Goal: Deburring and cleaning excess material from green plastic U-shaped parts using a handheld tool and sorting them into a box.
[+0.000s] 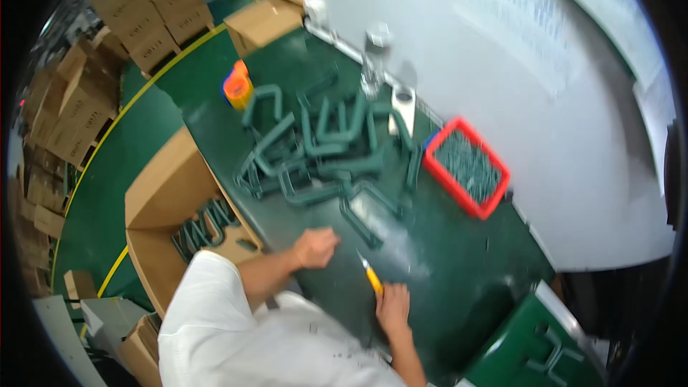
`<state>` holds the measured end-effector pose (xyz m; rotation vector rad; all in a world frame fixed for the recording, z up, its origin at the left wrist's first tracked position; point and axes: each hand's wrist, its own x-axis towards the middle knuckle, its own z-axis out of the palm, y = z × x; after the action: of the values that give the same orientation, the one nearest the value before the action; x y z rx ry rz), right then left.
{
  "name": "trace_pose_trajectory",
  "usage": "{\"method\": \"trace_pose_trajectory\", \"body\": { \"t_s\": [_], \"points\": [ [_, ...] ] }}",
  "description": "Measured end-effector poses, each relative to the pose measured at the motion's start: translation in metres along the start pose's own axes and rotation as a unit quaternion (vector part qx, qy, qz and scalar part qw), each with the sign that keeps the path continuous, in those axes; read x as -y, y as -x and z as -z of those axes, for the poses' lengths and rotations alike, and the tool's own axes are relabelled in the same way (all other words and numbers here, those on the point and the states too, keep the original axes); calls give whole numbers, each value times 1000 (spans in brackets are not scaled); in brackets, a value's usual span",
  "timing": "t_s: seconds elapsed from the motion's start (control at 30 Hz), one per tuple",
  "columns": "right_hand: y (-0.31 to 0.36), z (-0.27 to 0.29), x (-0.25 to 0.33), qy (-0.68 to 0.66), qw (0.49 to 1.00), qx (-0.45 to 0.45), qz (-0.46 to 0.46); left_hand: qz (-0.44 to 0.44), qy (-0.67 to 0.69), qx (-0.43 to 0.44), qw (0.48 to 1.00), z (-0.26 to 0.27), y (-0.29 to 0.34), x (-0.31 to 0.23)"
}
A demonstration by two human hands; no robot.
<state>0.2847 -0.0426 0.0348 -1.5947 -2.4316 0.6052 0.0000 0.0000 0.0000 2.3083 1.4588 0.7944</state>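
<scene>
Across the middle of the scene runs a dark green work table [459, 272], set against a large pale grey wall panel [502, 50] on its far right side. On the left, beyond the table's edge, lies a green floor with a yellow line [136, 100], and stacks of brown cardboard cartons [143, 7] stand at the far left. An open brown cardboard box [161, 201] sits just beside the table's left edge, with several green bent plastic pieces inside it. On the far half of the table lies a tangled heap of green U-shaped plastic frames [322, 154], many touching or overlapping. To the right of the heap, near the wall panel, sits a red rectangular plastic tray [431, 166] filled with small dark grey parts too small to make out. A clear plastic bottle [373, 64] stands upright at the far side of the heap, and an orange roll of tape [237, 86] stands at the heap's far left. Near the person, the left hand [315, 247] rests on the table with fingers curled loosely and empty, close to the nearest frame. The right hand [393, 307] is clenched around a yellow-handled utility knife [371, 276], whose blade points away toward the heap, just above the table surface.
</scene>
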Motion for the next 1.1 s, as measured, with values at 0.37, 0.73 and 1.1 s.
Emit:
{"method": "trace_pose_trajectory", "body": {
  "t_s": [0.37, 0.73, 1.1],
  "points": [
    [56, -12, 6, -116, 970, -171, -125, -198, -20, -166, 966, -4, -11, -3],
    [37, -38, 82, -492, 708, -428, -270, -225, 173, 3, 959, -36, -49, -90],
    [41, -41, 35, -138, 796, -487, -332, -190, 125, -139, 964, -18, -48, -83]
  ]
}}
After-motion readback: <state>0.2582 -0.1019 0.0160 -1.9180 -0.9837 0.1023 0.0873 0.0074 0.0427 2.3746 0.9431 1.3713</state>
